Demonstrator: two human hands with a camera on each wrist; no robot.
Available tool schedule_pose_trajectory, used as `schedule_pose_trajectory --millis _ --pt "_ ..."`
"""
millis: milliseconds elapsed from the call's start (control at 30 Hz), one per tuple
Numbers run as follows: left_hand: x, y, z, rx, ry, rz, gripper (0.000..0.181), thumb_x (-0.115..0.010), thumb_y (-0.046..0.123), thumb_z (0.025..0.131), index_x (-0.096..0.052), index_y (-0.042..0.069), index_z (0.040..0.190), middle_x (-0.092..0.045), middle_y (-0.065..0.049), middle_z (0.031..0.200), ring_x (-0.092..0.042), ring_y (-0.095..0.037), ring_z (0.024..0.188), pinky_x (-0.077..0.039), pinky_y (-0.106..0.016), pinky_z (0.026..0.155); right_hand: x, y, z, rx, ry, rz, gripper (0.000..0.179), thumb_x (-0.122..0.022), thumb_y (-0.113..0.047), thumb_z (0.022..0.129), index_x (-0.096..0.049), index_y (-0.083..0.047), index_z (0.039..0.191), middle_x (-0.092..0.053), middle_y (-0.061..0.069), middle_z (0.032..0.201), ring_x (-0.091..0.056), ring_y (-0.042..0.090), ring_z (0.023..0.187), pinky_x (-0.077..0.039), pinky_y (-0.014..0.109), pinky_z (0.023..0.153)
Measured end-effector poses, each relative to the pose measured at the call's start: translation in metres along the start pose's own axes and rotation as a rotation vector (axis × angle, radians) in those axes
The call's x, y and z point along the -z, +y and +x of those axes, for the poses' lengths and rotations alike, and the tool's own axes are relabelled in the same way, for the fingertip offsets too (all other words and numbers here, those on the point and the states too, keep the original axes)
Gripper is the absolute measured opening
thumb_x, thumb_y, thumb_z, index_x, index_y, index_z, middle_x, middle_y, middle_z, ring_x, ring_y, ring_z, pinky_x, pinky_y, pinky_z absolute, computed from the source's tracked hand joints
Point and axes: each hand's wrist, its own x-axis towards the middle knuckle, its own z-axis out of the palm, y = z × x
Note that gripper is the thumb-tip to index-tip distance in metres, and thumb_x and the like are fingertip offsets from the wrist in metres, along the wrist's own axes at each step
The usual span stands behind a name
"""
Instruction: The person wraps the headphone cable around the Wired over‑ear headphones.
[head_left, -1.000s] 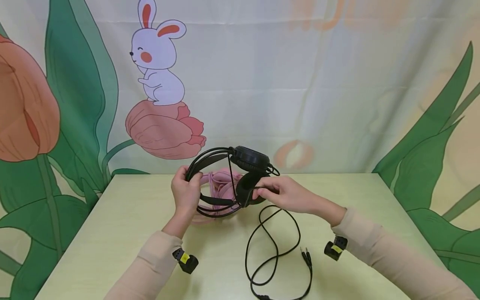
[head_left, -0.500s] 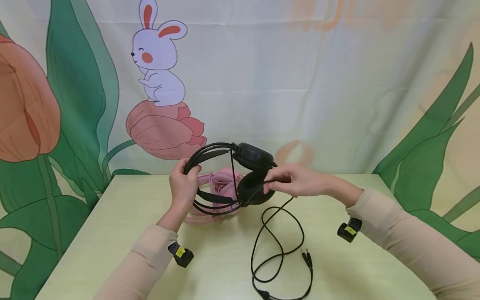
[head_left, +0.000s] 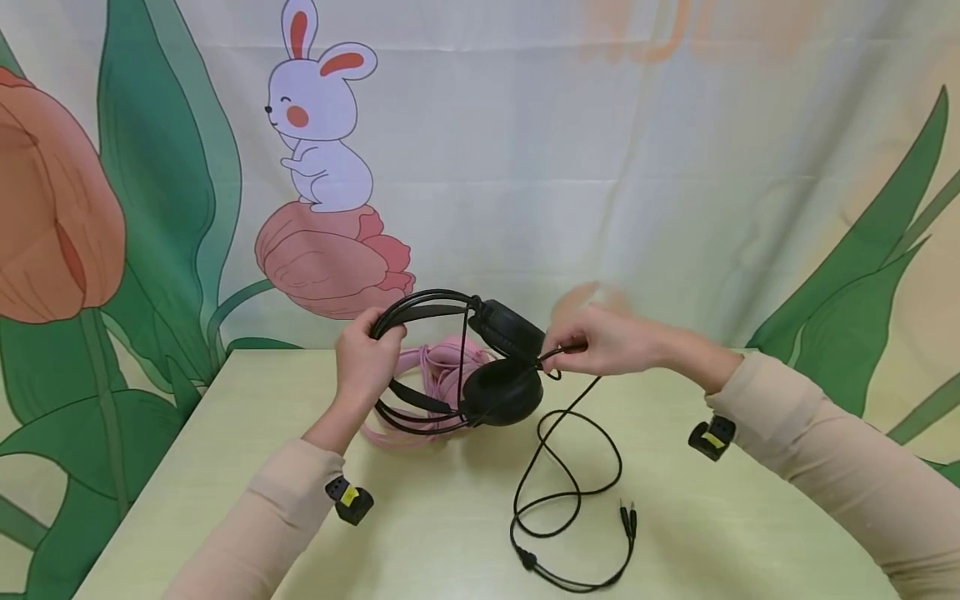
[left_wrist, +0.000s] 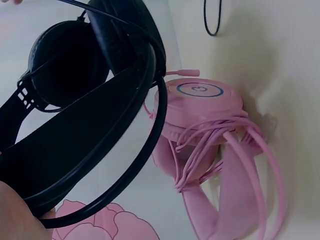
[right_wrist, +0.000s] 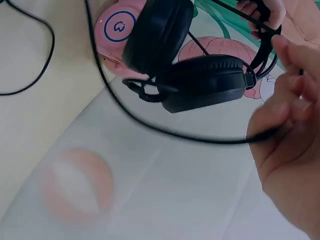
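Observation:
My left hand (head_left: 363, 358) grips the headband of black over-ear headphones (head_left: 504, 393), held up above the table with both ear cups toward the right. Beside the cups, my right hand (head_left: 611, 340) pinches the headphones' black cable (right_wrist: 185, 136) between thumb and fingers. From that hand the cable drops to the table and lies in loose crossing loops, ending in two plugs (head_left: 628, 521). Behind the black headphones, and partly hidden by them in the head view, a pink headset (left_wrist: 202, 105) rests on the table with its pink cord wound around it.
The pale yellow table (head_left: 247, 467) ends at the back against a hanging cloth (head_left: 487, 167) printed with a rabbit and tulips. A small black camera (head_left: 349, 500) sits on the left wrist, another (head_left: 712, 437) on the right.
The right hand has moved up and to the right with the cable, and the loops on the table have shifted right. The ear cups have turned slightly; the left hand has barely moved.

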Motion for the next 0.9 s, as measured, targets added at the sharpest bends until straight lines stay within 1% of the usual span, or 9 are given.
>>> schedule_pose_trajectory --millis 100,167,233,333,467,533,633,767,900 --pt "0.0 0.002 0.0 -0.028 -0.027 0.026 0.012 -0.059 0.016 0.079 -0.066 0.01 0.087 -0.063 -0.007 0.075 -0.051 -0.017 0.067 -0.04 -0.028 0.058 0.001 0.005 0.003 0.157 0.128 -0.22 0.008 -0.065 -0.009 0.081 -0.07 -0.015 0.08 -0.057 -0.011 0.066 -0.039 0.001 0.056 -0.034 0.018 0.053" --pt "0.0 0.003 0.001 -0.046 -0.04 0.044 0.013 -0.059 0.016 0.079 -0.066 0.01 0.087 -0.063 -0.007 0.076 -0.051 -0.017 0.068 -0.04 -0.028 0.057 0.0 0.008 0.004 0.248 0.247 -0.391 0.006 -0.07 -0.012 0.077 -0.069 -0.017 0.077 -0.057 -0.011 0.065 -0.041 0.001 0.057 -0.036 0.019 0.053" --pt "0.0 0.003 0.001 -0.06 -0.054 0.069 0.013 -0.058 0.015 0.079 -0.066 0.009 0.087 -0.062 -0.007 0.074 -0.05 -0.017 0.067 -0.039 -0.028 0.056 -0.001 0.01 0.005 0.313 0.341 -0.504 0.008 -0.073 -0.013 0.074 -0.067 -0.017 0.075 -0.056 -0.01 0.065 -0.044 0.001 0.055 -0.037 0.019 0.051" --pt "-0.001 0.002 0.001 -0.077 -0.068 0.104 0.011 -0.058 0.016 0.078 -0.065 0.009 0.083 -0.059 -0.006 0.07 -0.048 -0.018 0.065 -0.037 -0.028 0.055 -0.002 0.013 0.005 0.369 0.413 -0.623 0.012 -0.075 -0.014 0.072 -0.063 -0.017 0.075 -0.053 -0.009 0.064 -0.044 0.003 0.052 -0.036 0.02 0.046" --pt "-0.002 0.0 0.001 -0.091 -0.088 0.144 0.008 -0.057 0.017 0.077 -0.061 0.01 0.077 -0.054 -0.004 0.064 -0.045 -0.018 0.062 -0.034 -0.028 0.052 -0.001 0.015 0.007 0.438 0.454 -0.78 0.013 -0.072 -0.016 0.075 -0.059 -0.015 0.076 -0.049 -0.006 0.065 -0.044 0.009 0.05 -0.036 0.023 0.043" --pt "-0.003 -0.002 0.001 -0.107 -0.108 0.171 0.008 -0.057 0.017 0.077 -0.06 0.01 0.076 -0.055 -0.004 0.063 -0.045 -0.018 0.06 -0.035 -0.028 0.05 0.003 0.015 0.008 0.458 0.478 -0.853 0.01 -0.068 -0.017 0.079 -0.058 -0.014 0.078 -0.047 -0.005 0.066 -0.044 0.011 0.05 -0.034 0.023 0.04" --pt "-0.005 -0.003 -0.001 -0.149 -0.146 0.216 0.009 -0.057 0.017 0.078 -0.063 0.01 0.081 -0.06 -0.005 0.066 -0.049 -0.018 0.059 -0.039 -0.026 0.051 0.01 0.015 0.008 0.456 0.518 -0.913 0.006 -0.063 -0.017 0.084 -0.058 -0.013 0.08 -0.045 -0.002 0.067 -0.044 0.011 0.05 -0.03 0.023 0.038" --pt "-0.009 -0.004 -0.004 -0.201 -0.188 0.245 0.01 -0.057 0.016 0.078 -0.064 0.009 0.082 -0.061 -0.005 0.066 -0.05 -0.018 0.058 -0.04 -0.027 0.051 0.02 0.014 0.008 0.419 0.558 -0.931 0.009 -0.059 -0.019 0.087 -0.059 -0.013 0.08 -0.045 -0.002 0.067 -0.043 0.01 0.05 -0.027 0.023 0.037" --pt "-0.011 -0.003 -0.004 -0.204 -0.21 0.243 0.01 -0.057 0.017 0.078 -0.063 0.01 0.082 -0.061 -0.004 0.067 -0.05 -0.018 0.058 -0.04 -0.027 0.051 0.023 0.016 0.007 0.375 0.575 -0.925 0.007 -0.061 -0.018 0.086 -0.06 -0.014 0.081 -0.046 -0.003 0.067 -0.044 0.011 0.05 -0.026 0.023 0.036"
